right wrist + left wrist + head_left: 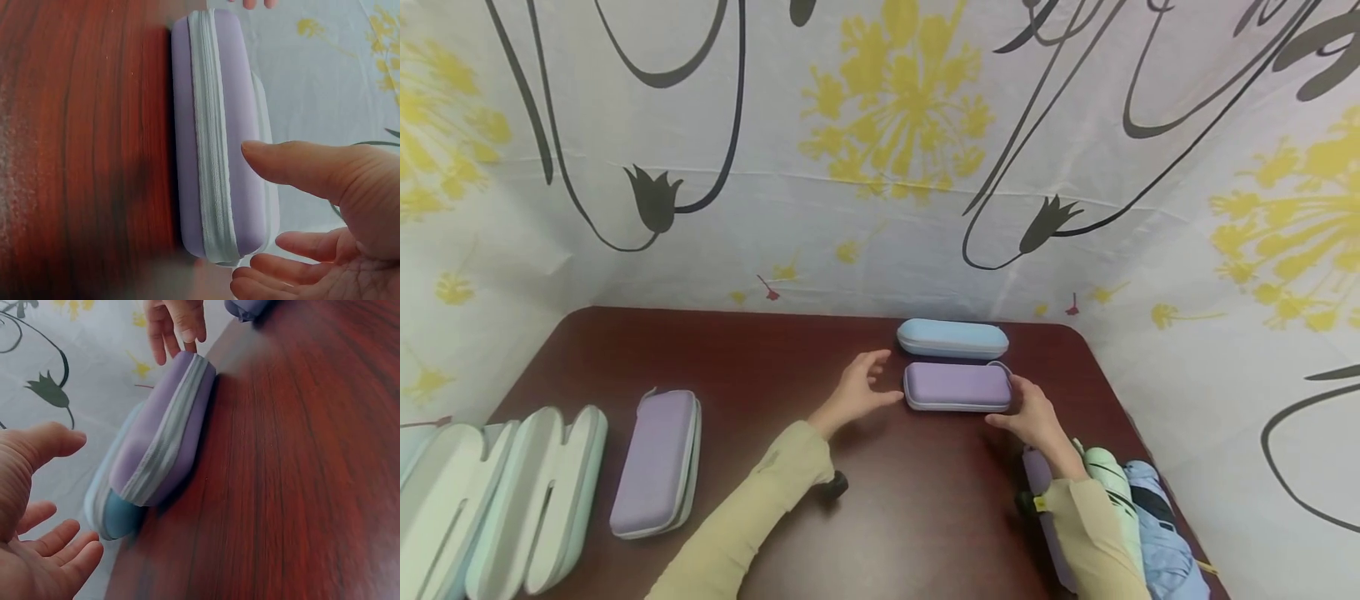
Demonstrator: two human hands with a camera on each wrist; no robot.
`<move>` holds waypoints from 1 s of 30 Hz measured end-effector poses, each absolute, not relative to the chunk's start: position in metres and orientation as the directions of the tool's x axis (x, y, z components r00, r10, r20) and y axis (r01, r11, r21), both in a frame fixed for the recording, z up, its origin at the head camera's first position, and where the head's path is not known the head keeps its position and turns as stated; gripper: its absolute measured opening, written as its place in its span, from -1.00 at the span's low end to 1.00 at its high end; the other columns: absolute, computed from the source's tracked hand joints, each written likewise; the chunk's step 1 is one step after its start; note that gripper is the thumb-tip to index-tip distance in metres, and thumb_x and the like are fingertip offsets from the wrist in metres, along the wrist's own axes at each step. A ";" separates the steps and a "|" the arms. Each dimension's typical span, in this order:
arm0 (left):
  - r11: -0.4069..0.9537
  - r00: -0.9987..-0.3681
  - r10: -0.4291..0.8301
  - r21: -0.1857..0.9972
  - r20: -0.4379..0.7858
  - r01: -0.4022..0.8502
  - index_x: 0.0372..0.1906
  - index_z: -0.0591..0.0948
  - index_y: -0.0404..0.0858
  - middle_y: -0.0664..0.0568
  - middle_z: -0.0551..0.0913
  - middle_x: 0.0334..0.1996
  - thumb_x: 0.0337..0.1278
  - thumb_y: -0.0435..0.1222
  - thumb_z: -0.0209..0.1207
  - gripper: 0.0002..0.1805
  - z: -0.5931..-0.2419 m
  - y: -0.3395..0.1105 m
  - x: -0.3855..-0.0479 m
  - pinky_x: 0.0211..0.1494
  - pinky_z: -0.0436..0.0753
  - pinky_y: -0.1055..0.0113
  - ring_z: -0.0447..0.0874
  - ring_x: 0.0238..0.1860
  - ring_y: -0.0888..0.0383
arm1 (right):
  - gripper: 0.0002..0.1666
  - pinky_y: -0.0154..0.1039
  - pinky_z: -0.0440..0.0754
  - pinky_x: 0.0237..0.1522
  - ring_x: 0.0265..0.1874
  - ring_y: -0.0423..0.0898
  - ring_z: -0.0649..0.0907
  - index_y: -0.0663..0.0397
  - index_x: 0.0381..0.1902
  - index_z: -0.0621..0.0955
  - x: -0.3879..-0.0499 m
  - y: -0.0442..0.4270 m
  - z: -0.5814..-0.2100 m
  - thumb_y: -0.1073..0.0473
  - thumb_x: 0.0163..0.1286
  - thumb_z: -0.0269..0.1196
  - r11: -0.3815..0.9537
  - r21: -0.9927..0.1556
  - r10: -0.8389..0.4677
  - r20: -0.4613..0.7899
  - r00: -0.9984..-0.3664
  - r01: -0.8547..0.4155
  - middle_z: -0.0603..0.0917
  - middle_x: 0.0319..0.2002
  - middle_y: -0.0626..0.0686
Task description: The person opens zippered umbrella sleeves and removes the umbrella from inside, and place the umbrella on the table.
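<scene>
A closed purple zip case [958,387] with a pale zip band lies crosswise on the far part of the table. Behind it is a light blue case [952,338], also closed. My left hand [859,390] is by the purple case's left end, thumb and fingers spread apart and holding nothing; the left wrist view shows a gap between them and the case. At the other end, my right hand [1036,414] has its thumb and fingers spread around the corner. In the right wrist view the thumb [300,164] overlaps the case; whether it touches, I cannot tell.
Another purple zip case [657,462] lies on the left of the brown table [865,533]. Beside it, opened pale cases [538,500] show light linings. Folded umbrellas, green [1108,479] and blue [1168,542], lie along the right edge, partly behind my right sleeve. A patterned cloth [880,250] hangs behind.
</scene>
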State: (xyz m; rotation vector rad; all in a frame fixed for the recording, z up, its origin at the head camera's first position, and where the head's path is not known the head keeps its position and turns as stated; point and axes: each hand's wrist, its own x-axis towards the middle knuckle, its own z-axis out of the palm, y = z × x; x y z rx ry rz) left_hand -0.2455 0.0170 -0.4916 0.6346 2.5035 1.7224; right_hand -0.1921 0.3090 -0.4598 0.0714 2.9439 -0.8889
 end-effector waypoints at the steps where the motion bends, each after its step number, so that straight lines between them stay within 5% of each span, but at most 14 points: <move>1: 0.301 -0.918 0.352 0.907 0.182 0.295 0.25 0.34 -0.42 -0.29 0.40 0.13 -0.16 -0.38 0.40 -0.23 -0.493 0.020 -0.248 0.11 0.48 0.05 0.45 0.08 -0.18 | 0.01 0.20 0.24 0.21 0.20 0.33 0.30 0.50 0.31 0.15 -0.194 0.310 -0.460 0.19 0.05 0.41 0.831 -0.552 0.023 -0.072 -0.997 0.059 0.26 0.23 0.48; 16: 0.385 -0.918 0.395 0.903 0.024 0.189 0.30 0.27 -0.35 -0.20 0.35 0.16 -0.23 -0.36 0.42 -0.12 -0.508 0.052 -0.259 0.09 0.50 0.14 0.41 0.09 -0.07 | -0.04 0.17 0.27 0.21 0.17 0.30 0.35 0.46 0.32 0.16 -0.214 0.321 -0.472 0.30 0.05 0.39 0.773 -0.634 -0.022 -0.064 -0.998 0.024 0.27 0.24 0.45; 30: 0.353 -0.922 0.386 0.917 0.038 0.186 0.27 0.28 -0.44 -0.23 0.38 0.08 -0.25 -0.43 0.39 -0.15 -0.512 0.062 -0.257 -0.01 0.56 0.21 0.50 -0.02 -0.05 | -0.08 0.15 0.27 0.21 0.21 0.31 0.33 0.37 0.35 0.14 -0.220 0.325 -0.478 0.36 0.11 0.34 0.720 -0.691 -0.010 -0.113 -0.994 0.071 0.25 0.27 0.42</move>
